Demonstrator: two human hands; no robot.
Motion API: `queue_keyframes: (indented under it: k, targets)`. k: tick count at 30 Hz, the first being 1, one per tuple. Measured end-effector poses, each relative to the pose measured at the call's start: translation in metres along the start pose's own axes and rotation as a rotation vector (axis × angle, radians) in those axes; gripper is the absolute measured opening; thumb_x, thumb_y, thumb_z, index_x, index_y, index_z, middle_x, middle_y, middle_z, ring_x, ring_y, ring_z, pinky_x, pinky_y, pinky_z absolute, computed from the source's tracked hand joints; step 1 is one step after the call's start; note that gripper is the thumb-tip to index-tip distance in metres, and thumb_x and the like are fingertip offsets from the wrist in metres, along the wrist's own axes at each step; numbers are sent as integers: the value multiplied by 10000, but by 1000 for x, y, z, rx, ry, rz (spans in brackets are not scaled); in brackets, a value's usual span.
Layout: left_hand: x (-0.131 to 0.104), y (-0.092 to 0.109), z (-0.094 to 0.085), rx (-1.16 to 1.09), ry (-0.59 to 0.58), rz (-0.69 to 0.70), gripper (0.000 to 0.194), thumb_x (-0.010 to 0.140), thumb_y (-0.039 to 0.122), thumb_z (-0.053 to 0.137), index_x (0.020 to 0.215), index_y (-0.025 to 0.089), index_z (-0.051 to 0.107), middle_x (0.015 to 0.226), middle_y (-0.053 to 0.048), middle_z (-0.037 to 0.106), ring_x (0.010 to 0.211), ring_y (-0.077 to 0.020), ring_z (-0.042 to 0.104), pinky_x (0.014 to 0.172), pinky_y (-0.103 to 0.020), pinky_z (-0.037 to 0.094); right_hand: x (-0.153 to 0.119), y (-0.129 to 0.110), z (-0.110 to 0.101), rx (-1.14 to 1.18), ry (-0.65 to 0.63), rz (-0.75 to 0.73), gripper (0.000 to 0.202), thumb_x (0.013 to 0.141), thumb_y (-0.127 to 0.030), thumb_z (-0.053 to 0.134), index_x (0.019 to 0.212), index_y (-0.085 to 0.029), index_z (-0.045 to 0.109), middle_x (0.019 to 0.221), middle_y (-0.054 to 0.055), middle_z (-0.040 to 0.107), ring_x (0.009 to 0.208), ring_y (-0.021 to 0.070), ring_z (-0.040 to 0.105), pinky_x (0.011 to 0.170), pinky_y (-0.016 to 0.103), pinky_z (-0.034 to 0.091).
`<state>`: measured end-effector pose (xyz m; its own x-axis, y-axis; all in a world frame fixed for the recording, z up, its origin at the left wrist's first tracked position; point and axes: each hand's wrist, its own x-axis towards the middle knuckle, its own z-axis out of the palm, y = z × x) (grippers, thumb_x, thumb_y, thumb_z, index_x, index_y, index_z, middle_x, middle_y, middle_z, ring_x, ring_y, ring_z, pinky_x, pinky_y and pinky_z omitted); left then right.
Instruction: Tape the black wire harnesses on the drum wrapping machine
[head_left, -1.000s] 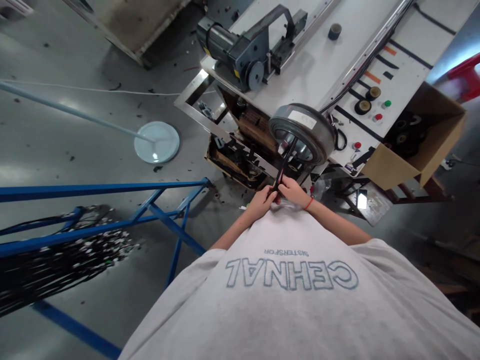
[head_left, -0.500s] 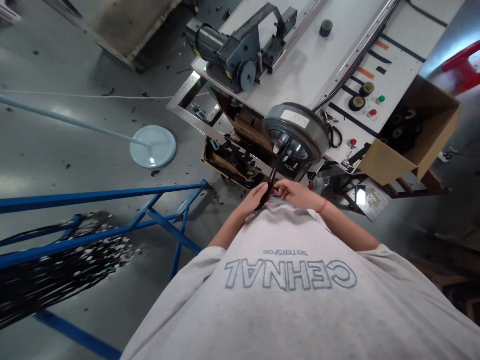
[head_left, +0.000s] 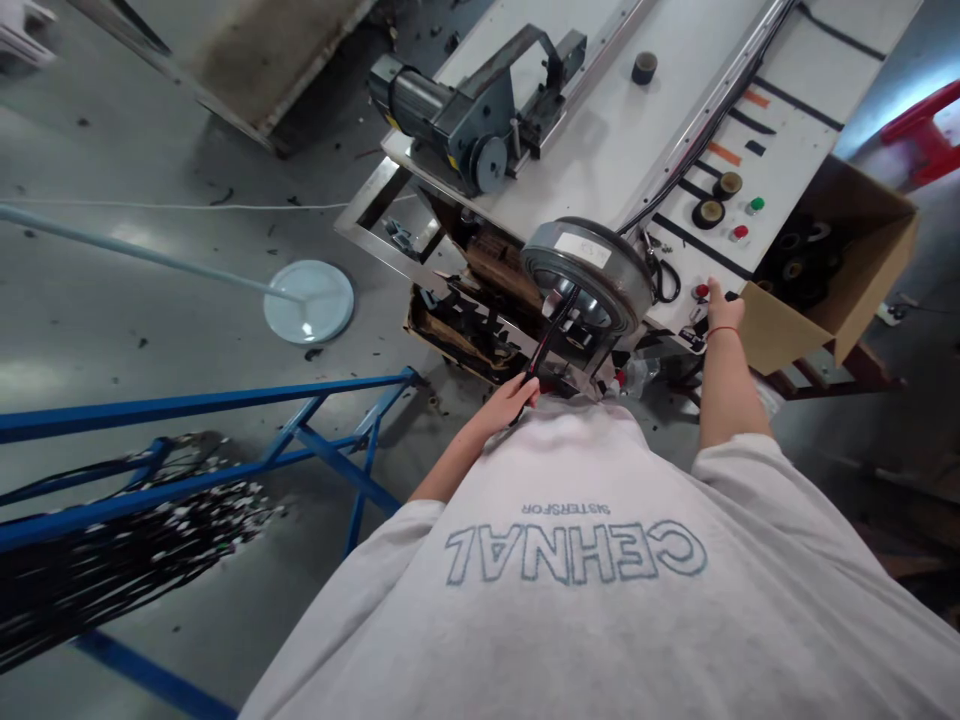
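Trailing from the hollow middle of a thick grey wheel [head_left: 600, 280], a dark cable [head_left: 551, 338] with a streak of red ran toward the person's waist. There the left hand [head_left: 511, 400] was closed around it, fingers curled and thumb alongside, the elbow bent and the forearm angled inward just in front of the shirt [head_left: 577, 640].

Well apart from it, the right hand [head_left: 724, 308] reached forward and out to the side, the forearm rising steeply and a thin red band [head_left: 723, 330] circling the wrist. One finger pointed ahead, its tip just beside a red button [head_left: 702, 291]; whether it touched, or whether the other fingers held anything, I could not tell.

The wheel sat at the near edge of a white table [head_left: 585, 160], a pale label on its upper side. Beyond that hand stood an open cardboard box [head_left: 787, 335]; two tape rolls [head_left: 709, 214] lay farther up, and a motor [head_left: 420, 100] stood across the table.
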<state>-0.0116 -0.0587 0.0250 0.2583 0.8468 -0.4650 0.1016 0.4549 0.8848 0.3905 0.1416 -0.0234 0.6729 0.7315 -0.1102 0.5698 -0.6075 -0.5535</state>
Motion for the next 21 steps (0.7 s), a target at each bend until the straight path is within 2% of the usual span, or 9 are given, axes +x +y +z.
queue_keyframes:
  k: [3,5,8,13,18,21]
  targets:
    - [-5,-6,4,86,99,13,413,894,596,517,799,194,544,686,9,556,693,-133,517,728,-274,439,-10,1,6,-25,40,135,507,889,-505,632,1141,-71,559,1189,276,619,1181,344,597,1009,472,452]
    - [-8,-9,6,81,165,-4,370,901,561,512,879,196,562,677,20,551,679,-134,513,708,-269,430,-14,1,5,-21,44,124,530,907,-546,588,1166,-86,539,1217,283,611,1215,360,581,1036,507,430]
    - [-10,-10,9,62,195,-17,353,906,537,506,940,192,572,673,26,549,662,-134,512,693,-266,427,-13,3,2,10,14,74,598,905,-598,562,1223,-98,493,1252,271,603,1242,351,572,1058,508,415]
    - [-7,-9,12,65,216,6,343,921,526,491,851,196,550,660,18,553,661,-135,521,708,-269,444,-12,5,0,17,-11,67,652,852,-580,655,1238,-80,493,1283,260,597,1245,331,569,1071,459,414]
    - [-5,-10,10,180,206,43,395,939,534,449,727,206,511,669,6,556,677,-139,518,716,-270,436,-22,1,2,1,27,82,746,877,-673,563,1313,-77,453,1289,270,588,1251,355,557,1079,514,399]
    - [-6,-10,10,208,248,30,408,931,558,430,724,213,494,661,14,537,660,-140,500,693,-269,414,-26,-2,2,-42,27,106,789,872,-667,578,1348,-55,433,1308,293,568,1266,378,545,1082,528,393]
